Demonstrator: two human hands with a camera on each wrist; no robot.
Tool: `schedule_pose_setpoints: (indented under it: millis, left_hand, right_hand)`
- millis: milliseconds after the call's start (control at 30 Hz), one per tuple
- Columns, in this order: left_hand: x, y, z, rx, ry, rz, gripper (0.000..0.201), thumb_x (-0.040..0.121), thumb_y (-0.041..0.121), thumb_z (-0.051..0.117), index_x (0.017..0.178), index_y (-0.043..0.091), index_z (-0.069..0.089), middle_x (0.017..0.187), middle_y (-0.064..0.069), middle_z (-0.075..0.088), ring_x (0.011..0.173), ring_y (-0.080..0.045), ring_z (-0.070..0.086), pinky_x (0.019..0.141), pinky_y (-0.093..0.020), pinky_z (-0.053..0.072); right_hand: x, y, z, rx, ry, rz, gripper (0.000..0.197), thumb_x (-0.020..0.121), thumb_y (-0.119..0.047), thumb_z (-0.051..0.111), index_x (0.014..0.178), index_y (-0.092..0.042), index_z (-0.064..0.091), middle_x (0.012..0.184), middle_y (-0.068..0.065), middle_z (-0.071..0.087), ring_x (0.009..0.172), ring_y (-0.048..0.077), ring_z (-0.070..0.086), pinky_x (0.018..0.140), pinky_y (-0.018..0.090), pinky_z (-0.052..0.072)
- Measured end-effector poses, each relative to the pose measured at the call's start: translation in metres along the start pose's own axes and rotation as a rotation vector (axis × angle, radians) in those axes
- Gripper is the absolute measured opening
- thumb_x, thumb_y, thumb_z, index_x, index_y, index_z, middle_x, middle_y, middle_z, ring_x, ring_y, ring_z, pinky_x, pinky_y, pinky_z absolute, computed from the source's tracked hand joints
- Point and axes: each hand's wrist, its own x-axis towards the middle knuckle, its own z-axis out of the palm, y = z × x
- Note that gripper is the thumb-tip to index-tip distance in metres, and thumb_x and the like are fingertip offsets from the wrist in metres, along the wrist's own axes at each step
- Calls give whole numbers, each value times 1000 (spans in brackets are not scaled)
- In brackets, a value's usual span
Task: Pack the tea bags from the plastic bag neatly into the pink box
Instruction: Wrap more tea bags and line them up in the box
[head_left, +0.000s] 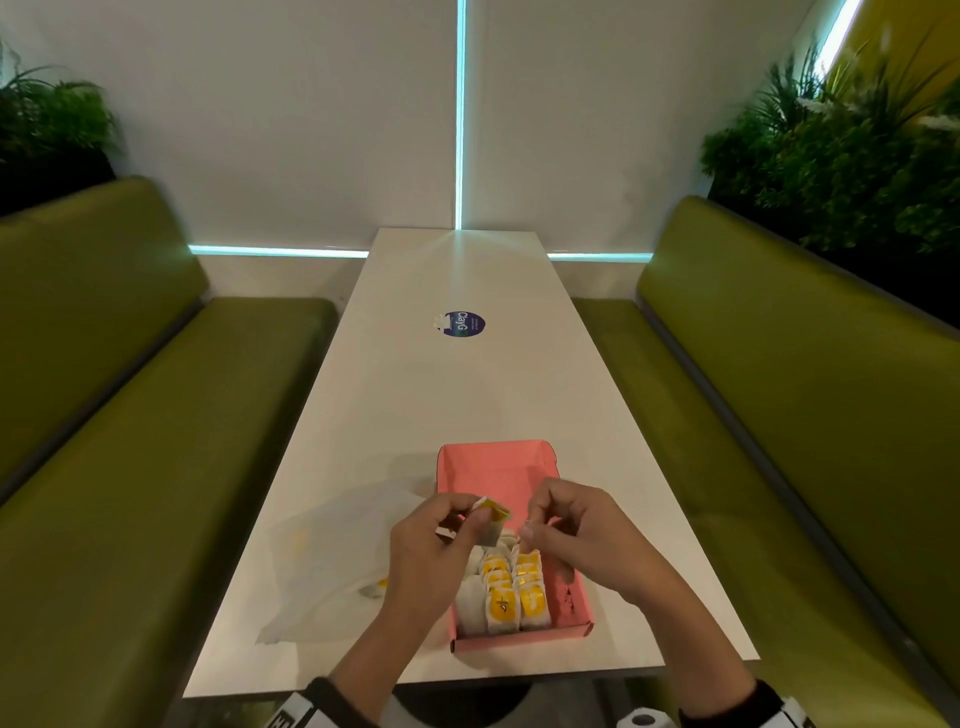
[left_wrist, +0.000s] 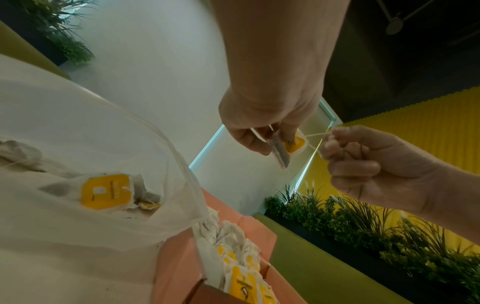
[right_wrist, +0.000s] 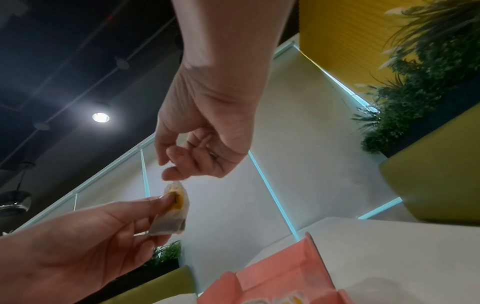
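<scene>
Over the pink box (head_left: 496, 467), my left hand (head_left: 475, 517) pinches a white tea bag (head_left: 493, 525) with a yellow tag. My right hand (head_left: 527, 529) is just to its right, fingers curled, pinching the bag's thin string (left_wrist: 318, 135). In the left wrist view my left hand (left_wrist: 270, 144) holds the tea bag (left_wrist: 281, 153) on edge, with the right hand (left_wrist: 330, 144) beside it. The right wrist view shows the tea bag (right_wrist: 172, 214) below my right hand (right_wrist: 166, 170). Several packed tea bags (head_left: 511, 597) stand in rows in the box's near half. The plastic bag (head_left: 332, 561) lies left of the box.
More tea bags (left_wrist: 106, 191) lie inside the plastic bag. The long white table (head_left: 457, 395) carries a round purple sticker (head_left: 464, 324) farther away. Green benches (head_left: 130, 467) run along both sides, with plants behind them. The box's far half shows bare pink floor.
</scene>
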Motion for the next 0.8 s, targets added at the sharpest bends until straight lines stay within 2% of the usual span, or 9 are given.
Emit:
schedule_pose_setpoints:
  millis: [67, 133, 233, 300, 433, 533, 600, 700, 800]
  left_hand:
    - [1, -2, 0, -45, 7, -42, 5, 83, 16, 68, 87, 20, 70, 80, 8, 70, 74, -1, 62, 63, -9, 46]
    - [1, -2, 0, -66, 6, -47, 5, 83, 19, 68, 87, 19, 70, 80, 7, 70, 73, -4, 62, 63, -13, 48]
    - [-2, 3, 1, -70, -11, 22, 10, 79, 17, 71, 82, 27, 69, 75, 12, 69, 73, -2, 62, 63, -10, 46]
    - [-3, 5, 2, -48, -17, 100, 15, 78, 15, 72, 81, 29, 69, 77, 14, 69, 74, -2, 62, 62, -7, 43]
    - [-3, 2, 3, -49, -13, 164, 31, 76, 8, 74, 80, 37, 66, 88, 17, 67, 76, -3, 63, 62, -8, 46]
    - [-4, 1, 4, -52, -7, 195, 24, 76, 7, 74, 81, 30, 69, 79, 15, 68, 78, -1, 63, 63, -8, 48]
    - [-5, 1, 5, -75, -3, 199, 24, 74, 6, 75, 80, 29, 71, 78, 14, 68, 80, -2, 63, 64, -9, 49]
    - [-4, 2, 6, -130, 5, 191, 34, 72, 3, 76, 79, 35, 70, 86, 14, 66, 81, -3, 63, 66, -11, 50]
    - [-4, 4, 5, -177, -2, 189, 39, 72, 3, 76, 85, 40, 69, 88, 17, 65, 85, -5, 63, 70, -12, 49]
  right_hand:
    - [2, -2, 0, -146, 61, 15, 17, 89, -13, 60, 75, -20, 55, 71, 0, 66, 43, 1, 53, 51, 15, 45]
    - [4, 1, 2, -244, 117, 57, 22, 92, -17, 56, 73, -28, 56, 73, -3, 68, 44, 2, 53, 54, 20, 51]
    - [8, 5, 6, -411, 160, 124, 18, 91, -22, 54, 75, -22, 63, 74, -2, 70, 57, 10, 60, 67, 31, 56]
    - [10, 5, 8, -558, 148, 152, 19, 91, -27, 53, 83, -18, 68, 78, -1, 70, 69, 16, 63, 74, 33, 55]
    - [10, 2, 11, -602, 126, 181, 17, 89, -29, 59, 97, -20, 71, 86, -4, 71, 62, 5, 59, 74, 23, 55]
    - [11, 1, 12, -505, 136, 191, 20, 84, -31, 67, 101, -20, 70, 87, -5, 71, 52, 2, 57, 55, 5, 42]
    - [10, 2, 13, -423, 133, 181, 22, 82, -29, 69, 101, -20, 71, 80, -9, 68, 51, 3, 60, 52, 4, 42]
    - [10, 5, 13, -316, 155, 165, 20, 80, -21, 71, 100, -18, 72, 73, -14, 65, 50, 4, 64, 60, 8, 49]
    - [10, 6, 14, -355, 195, 114, 19, 79, -19, 72, 98, -19, 72, 71, -22, 58, 53, -5, 59, 58, 1, 42]
